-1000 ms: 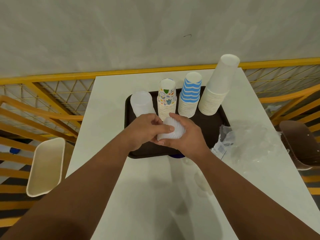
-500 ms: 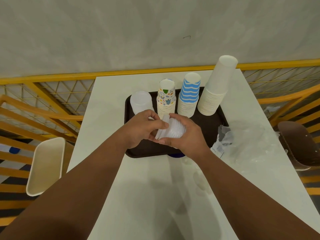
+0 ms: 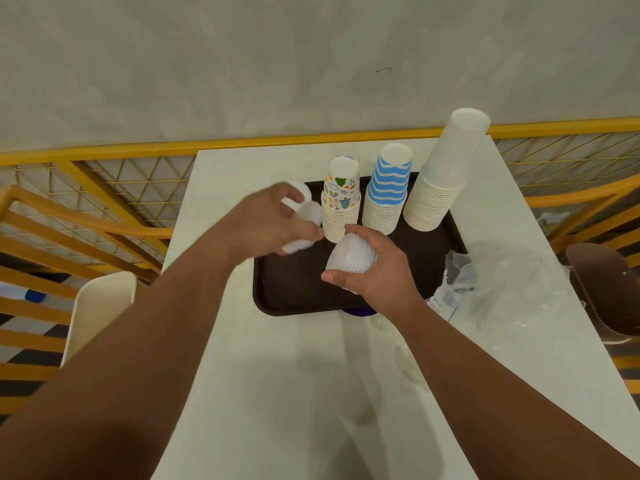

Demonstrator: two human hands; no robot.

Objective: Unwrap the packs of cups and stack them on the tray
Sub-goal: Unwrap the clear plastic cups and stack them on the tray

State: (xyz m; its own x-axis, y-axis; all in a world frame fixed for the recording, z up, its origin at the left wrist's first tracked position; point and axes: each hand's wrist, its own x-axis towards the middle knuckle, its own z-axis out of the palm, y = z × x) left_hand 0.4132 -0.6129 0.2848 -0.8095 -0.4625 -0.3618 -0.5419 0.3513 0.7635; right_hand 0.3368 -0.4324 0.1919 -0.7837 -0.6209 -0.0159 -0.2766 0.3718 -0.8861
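Note:
A dark brown tray (image 3: pixel 298 289) lies on the white table. On its far edge stand three upside-down stacks: patterned cups (image 3: pixel 341 199), blue-striped cups (image 3: pixel 388 188) and tall plain white cups (image 3: pixel 443 174). My right hand (image 3: pixel 377 271) grips a short stack of clear plastic cups (image 3: pixel 351 256) over the tray. My left hand (image 3: pixel 266 220) holds a few clear cups (image 3: pixel 304 216) at the tray's far left corner, in front of the clear cup stack (image 3: pixel 299 187) that stands there, mostly hidden by the hand.
Crumpled clear plastic wrap (image 3: pixel 502 282) lies on the table right of the tray. A blue object (image 3: pixel 358 310) peeks from under the tray's near edge. A cream chair (image 3: pixel 100 306) is at left, a brown chair (image 3: pixel 602 289) at right, and yellow railing behind.
My left hand has pulled a few clear cups off the stack in my right hand and carried them left toward the clear stack on the tray.

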